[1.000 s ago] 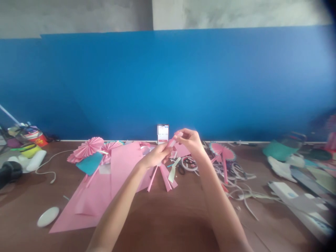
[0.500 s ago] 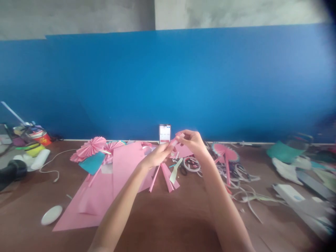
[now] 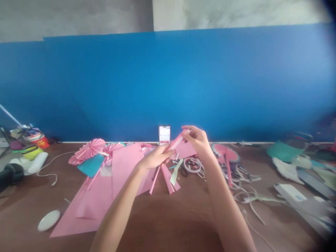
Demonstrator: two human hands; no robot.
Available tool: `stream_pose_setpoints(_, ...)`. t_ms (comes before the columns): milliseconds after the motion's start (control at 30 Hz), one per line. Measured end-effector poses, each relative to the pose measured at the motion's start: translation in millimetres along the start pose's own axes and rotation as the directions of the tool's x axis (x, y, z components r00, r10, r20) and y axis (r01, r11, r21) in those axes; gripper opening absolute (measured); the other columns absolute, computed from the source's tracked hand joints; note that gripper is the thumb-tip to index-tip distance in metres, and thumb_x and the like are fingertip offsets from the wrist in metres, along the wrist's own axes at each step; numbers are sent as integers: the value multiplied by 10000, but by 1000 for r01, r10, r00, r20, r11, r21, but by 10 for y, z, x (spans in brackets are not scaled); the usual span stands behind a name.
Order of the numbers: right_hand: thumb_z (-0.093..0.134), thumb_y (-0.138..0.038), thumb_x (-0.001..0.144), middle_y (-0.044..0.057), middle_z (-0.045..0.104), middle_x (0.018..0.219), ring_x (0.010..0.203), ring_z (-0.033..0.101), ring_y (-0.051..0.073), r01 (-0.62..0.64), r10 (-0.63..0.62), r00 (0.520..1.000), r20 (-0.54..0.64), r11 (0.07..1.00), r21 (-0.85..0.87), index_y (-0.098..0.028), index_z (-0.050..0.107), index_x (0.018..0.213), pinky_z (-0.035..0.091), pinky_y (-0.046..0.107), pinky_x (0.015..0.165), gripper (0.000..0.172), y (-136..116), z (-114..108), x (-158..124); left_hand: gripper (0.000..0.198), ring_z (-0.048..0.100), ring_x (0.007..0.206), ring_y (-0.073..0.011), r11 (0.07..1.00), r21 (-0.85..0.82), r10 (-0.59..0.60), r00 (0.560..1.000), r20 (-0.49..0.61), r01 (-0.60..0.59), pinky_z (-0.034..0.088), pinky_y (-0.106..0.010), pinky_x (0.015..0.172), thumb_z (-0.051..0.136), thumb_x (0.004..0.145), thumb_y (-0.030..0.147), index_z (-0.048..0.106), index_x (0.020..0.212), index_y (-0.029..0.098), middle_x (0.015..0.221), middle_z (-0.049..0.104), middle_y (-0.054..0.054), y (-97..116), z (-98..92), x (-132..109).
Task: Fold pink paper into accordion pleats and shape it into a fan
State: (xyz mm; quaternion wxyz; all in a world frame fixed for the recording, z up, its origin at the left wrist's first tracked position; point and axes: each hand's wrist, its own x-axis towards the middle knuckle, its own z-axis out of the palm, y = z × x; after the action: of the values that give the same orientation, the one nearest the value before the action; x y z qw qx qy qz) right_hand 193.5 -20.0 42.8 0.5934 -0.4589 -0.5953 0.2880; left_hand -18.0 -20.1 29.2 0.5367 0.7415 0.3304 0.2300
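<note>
A narrow folded strip of pink paper (image 3: 176, 142) slants up to the right between my two hands, above the table. My left hand (image 3: 156, 156) pinches its lower end. At the upper end, my right hand (image 3: 197, 138) has its thumb and fingers closed on the strip. Below my left hand lie folded pink paper strips (image 3: 167, 180) and a pale green paper piece (image 3: 175, 172). Large pink paper sheets (image 3: 126, 166) spread to the left. Behind my hands a phone (image 3: 164, 134) stands upright with its screen lit.
Pleated pink paper fans (image 3: 90, 149) and a teal paper piece (image 3: 91, 166) lie left. A pink fan on a stick (image 3: 226, 154) sits right among white paper strips (image 3: 253, 197). A white oval object (image 3: 49, 220) is front left. The blue partition (image 3: 168, 80) closes off the back.
My right hand has moved slightly up and right, away from my left hand. More of the pink strip now shows between them. The view has shifted a little.
</note>
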Motion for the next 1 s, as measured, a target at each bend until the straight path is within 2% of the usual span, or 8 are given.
stream_pose_setpoints(133, 727, -497, 751, -12, 616, 618, 552, 550, 132, -14, 17, 998, -65, 999, 48, -138, 689, 1094, 487, 281, 573, 498, 31, 53, 3, 469, 432, 381, -72, 999, 33, 0, 1000, 31, -1, 311, -206, 392, 459, 944, 607, 529, 1073, 161, 554, 488, 66, 20, 8, -10)
stream_pose_setpoints(267, 735, -491, 754, -11, 638, 651, 568, 556, 134, -25, 31, 997, -70, 996, 89, -156, 656, 1126, 500, 294, 602, 506, 47, 85, 2, 434, 507, 404, -97, 999, 50, -1, 999, 44, -1, 383, -215, 430, 423, 968, 579, 518, 1053, 164, 553, 537, 52, 30, -5, -24)
stream_pose_setpoints(400, 762, -467, 750, -12, 655, 659, 575, 567, 133, -51, 49, 998, 32, 995, 83, -158, 632, 1156, 504, 296, 621, 527, 12, 42, -8, 370, 694, 694, -182, 1000, -5, 10, 998, 62, -10, 515, -283, 646, 522, 953, 503, 580, 1078, 161, 740, 712, -56, 20, -23, -22)
stream_pose_setpoints(500, 756, -463, 776, 2, 680, 699, 604, 596, 137, -50, 38, 990, 137, 995, 87, -156, 622, 1172, 512, 295, 646, 519, -24, 25, -30, 411, 718, 878, -226, 994, -105, 20, 1000, 3, -19, 544, -329, 768, 575, 924, 515, 590, 1124, 156, 936, 741, -119, 24, 7, 1)
stream_pose_setpoints(600, 736, -464, 809, 28, 713, 781, 651, 637, 148, -64, 25, 962, 272, 989, 136, -159, 591, 1228, 522, 299, 663, 538, -40, 37, -52, 494, 717, 787, -218, 983, -180, 15, 999, -40, -22, 555, -331, 702, 546, 916, 586, 559, 1159, 157, 887, 719, -104, 20, 65, 39)
stream_pose_setpoints(700, 717, -438, 830, 27, 712, 799, 654, 649, 149, -68, 0, 939, 345, 980, 184, -164, 555, 1277, 516, 293, 641, 549, -55, 53, -68, 500, 641, 579, -149, 984, -161, 61, 996, -65, -70, 506, -271, 549, 490, 923, 632, 546, 1087, 163, 727, 642, -30, -27, 111, 84)
stream_pose_setpoints(867, 723, -333, 792, -2, 690, 735, 597, 646, 146, -53, 0, 960, 281, 982, 180, -172, 546, 1263, 499, 275, 591, 528, -118, 69, -94, 442, 452, 435, -56, 980, -166, 96, 993, -70, -107, 334, -192, 425, 474, 941, 609, 532, 996, 174, 617, 412, 73, -145, 142, 157)
stream_pose_setpoints(1000, 720, -282, 756, -23, 674, 715, 586, 630, 136, -47, -3, 972, 235, 978, 205, -177, 523, 1268, 491, 269, 594, 558, -129, 99, -98, 408, 401, 431, -49, 974, -196, 100, 993, -60, -110, 290, -190, 431, 475, 955, 576, 540, 972, 174, 598, 392, 78, -130, 145, 148)
